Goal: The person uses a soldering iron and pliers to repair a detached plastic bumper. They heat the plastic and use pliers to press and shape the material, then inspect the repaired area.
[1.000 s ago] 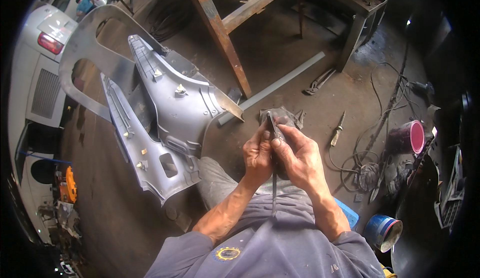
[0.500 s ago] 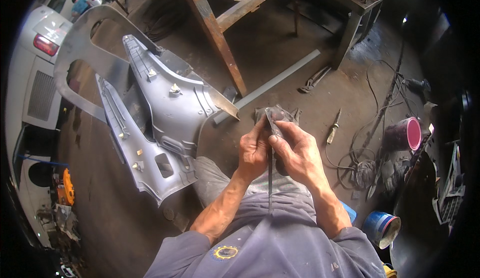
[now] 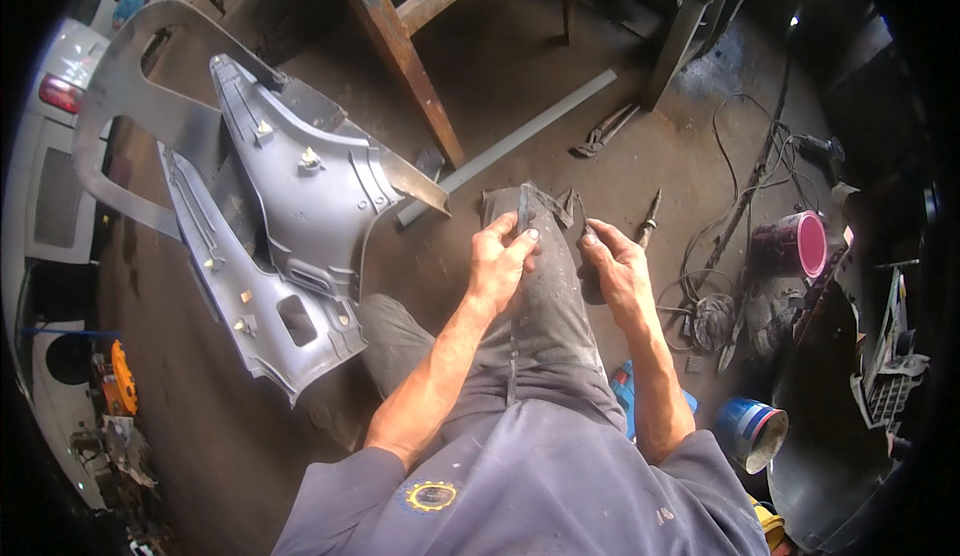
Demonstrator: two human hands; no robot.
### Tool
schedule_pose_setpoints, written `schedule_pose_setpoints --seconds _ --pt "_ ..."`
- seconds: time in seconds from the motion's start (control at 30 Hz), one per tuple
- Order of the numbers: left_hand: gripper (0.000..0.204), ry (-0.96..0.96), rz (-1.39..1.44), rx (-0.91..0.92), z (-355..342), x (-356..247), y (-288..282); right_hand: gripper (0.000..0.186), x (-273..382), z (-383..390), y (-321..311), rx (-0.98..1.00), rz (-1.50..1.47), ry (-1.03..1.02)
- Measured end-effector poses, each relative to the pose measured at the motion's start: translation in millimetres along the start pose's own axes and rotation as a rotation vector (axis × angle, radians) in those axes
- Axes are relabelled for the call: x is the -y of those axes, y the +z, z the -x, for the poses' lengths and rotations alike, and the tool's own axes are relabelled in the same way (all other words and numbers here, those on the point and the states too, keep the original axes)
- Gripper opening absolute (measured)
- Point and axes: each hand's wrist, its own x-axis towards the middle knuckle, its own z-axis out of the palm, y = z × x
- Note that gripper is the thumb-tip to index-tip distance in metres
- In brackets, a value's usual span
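Observation:
Over my lap, my left hand point(image 3: 503, 261) pinches a thin dark strip point(image 3: 525, 206) between thumb and fingers. Its top end sticks up past the fingertips, and a narrow dark length hangs below the hand toward my waist. To the right and apart from it, my right hand point(image 3: 618, 264) is closed on a slim dark pointed piece point(image 3: 581, 213); its kind is too small to tell. Grey work trousers point(image 3: 555, 301) lie under both hands. Just beyond the right hand, a pointed tool with a pale handle point(image 3: 650, 218) rests on the floor.
Grey moulded trim panels point(image 3: 318, 191) lie at left, near a white vehicle point(image 3: 50, 171). Ahead are a flat grey bar point(image 3: 520, 141), a rusty frame leg point(image 3: 400, 66) and pliers point(image 3: 604, 132). Cables point(image 3: 715, 156), a pink-rimmed bucket point(image 3: 790, 246) and a blue tin point(image 3: 745, 433) stand at right.
My hands were together on the dark strip and have moved apart. The right has drawn away to the right with the slim piece, while the left keeps the strip. The view has shifted slightly.

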Motion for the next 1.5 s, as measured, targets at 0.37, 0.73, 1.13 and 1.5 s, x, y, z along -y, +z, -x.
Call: schedule_pose_setpoints --seconds 0.37,0.73,1.13,1.5 --pt "0.028 -0.193 0.082 -0.151 0.5 4.1 -2.2 0.045 132.2 75.6 31.2 0.236 0.828 -0.859" --pt "0.046 -0.489 -0.201 0.150 32.1 19.5 -11.8 0.046 169.6 91.0 33.9 0.720 0.858 -1.288" --pt "0.052 -0.326 -0.271 0.133 15.9 47.8 -22.2 0.036 -70.9 -3.5 -26.0 0.124 0.216 -0.023" --pt "0.039 -0.304 -0.498 0.219 -2.7 31.9 -15.6 0.039 -65.4 -53.5 -11.8 0.121 0.619 -0.186"
